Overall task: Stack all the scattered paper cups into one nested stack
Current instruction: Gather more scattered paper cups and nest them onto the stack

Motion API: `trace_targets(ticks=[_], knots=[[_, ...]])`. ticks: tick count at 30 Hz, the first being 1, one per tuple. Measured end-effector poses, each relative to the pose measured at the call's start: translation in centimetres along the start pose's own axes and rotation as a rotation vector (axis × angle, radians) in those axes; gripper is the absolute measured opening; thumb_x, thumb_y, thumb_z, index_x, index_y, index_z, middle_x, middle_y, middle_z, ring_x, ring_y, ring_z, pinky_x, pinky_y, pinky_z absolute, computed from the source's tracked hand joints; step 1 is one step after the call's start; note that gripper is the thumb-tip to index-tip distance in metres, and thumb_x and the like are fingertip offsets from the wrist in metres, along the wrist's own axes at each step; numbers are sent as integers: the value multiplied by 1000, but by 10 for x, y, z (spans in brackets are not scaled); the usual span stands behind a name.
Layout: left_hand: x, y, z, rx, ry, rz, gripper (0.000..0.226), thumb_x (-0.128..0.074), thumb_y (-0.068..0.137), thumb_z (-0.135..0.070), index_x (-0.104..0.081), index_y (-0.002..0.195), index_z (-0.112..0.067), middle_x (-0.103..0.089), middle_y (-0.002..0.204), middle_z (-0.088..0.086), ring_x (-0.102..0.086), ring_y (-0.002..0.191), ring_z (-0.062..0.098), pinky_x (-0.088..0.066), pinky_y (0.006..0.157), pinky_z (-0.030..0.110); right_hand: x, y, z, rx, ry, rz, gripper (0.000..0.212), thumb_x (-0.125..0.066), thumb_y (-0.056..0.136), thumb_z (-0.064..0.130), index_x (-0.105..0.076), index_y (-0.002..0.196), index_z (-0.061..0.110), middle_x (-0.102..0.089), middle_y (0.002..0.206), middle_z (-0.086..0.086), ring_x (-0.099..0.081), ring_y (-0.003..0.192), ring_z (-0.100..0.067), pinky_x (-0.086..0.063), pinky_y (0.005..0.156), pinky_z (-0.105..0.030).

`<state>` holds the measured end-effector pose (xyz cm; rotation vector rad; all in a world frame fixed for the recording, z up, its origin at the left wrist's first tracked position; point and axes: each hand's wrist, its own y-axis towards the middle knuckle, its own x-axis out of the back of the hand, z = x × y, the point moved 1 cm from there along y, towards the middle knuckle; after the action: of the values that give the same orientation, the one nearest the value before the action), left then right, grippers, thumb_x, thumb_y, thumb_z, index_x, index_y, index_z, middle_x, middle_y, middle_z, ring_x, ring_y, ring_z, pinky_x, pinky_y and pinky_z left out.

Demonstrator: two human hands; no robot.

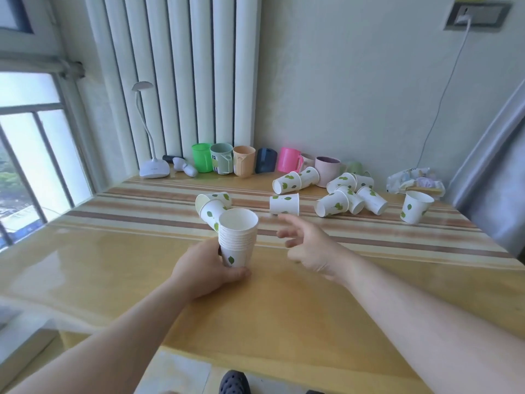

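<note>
My left hand [203, 270] grips the base of an upright nested stack of white paper cups with green leaves [238, 237], held just above the table. Two cups [212, 207] lie on their sides right behind the stack. My right hand [308, 245] hovers empty with fingers spread, to the right of the stack and just in front of an upside-down cup [284, 204]. Farther back lie a nested pair [295, 180] and a pile of several tipped cups [350, 196]. One cup [415, 207] stands upright at the far right.
A row of coloured plastic mugs [241, 162] lines the back wall beside a white desk lamp [153, 169]. A crumpled bag [414, 182] lies at the back right. The table [113, 265] is glossy wood with a striped cloth. A window is at left.
</note>
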<state>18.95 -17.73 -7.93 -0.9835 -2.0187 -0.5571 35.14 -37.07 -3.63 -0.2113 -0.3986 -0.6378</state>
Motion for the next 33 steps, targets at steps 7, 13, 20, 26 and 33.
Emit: trace_targets(ticks=[7, 13, 20, 26, 33], knots=[[27, -18, 46, 58, -10, -116, 41, -88, 70, -62, -68, 89, -33, -74, 84, -17, -68, 83, 3, -54, 69, 32, -61, 68, 21, -50, -13, -191, 56, -67, 94, 20, -57, 149, 28, -61, 134, 3, -62, 114, -20, -53, 82, -32], [25, -17, 44, 52, -11, -133, 46, -81, 64, -68, -66, 90, -33, -74, 84, -15, -69, 83, 6, -60, 74, 37, -105, 115, 36, -129, -143, -132, 77, -53, 105, 49, -24, 171, 23, -36, 175, -4, -35, 159, -32, -33, 127, -48], [27, -15, 43, 53, -11, -122, 49, -83, 65, -68, -69, 96, -31, -76, 88, -15, -71, 89, 11, -61, 80, 41, -107, 141, 26, -71, -358, 14, 71, -70, 75, 52, -64, 141, 29, -73, 137, 3, -68, 123, -24, -57, 102, -45], [27, -16, 40, 53, -12, -131, 44, -86, 67, -65, -65, 89, -33, -74, 84, -16, -69, 85, 7, -60, 75, 37, -70, 91, 37, -144, -297, 79, 21, -80, 75, 19, -68, 91, 25, -72, 92, 1, -66, 82, -19, -51, 66, -31], [27, -18, 38, 61, -6, -139, 43, -87, 68, -62, -67, 90, -31, -74, 85, -16, -69, 86, 7, -60, 76, 38, -46, 71, 46, -22, 291, -1, 59, -79, 85, -4, -64, 139, 15, -72, 118, -4, -65, 95, -20, -49, 80, -33]])
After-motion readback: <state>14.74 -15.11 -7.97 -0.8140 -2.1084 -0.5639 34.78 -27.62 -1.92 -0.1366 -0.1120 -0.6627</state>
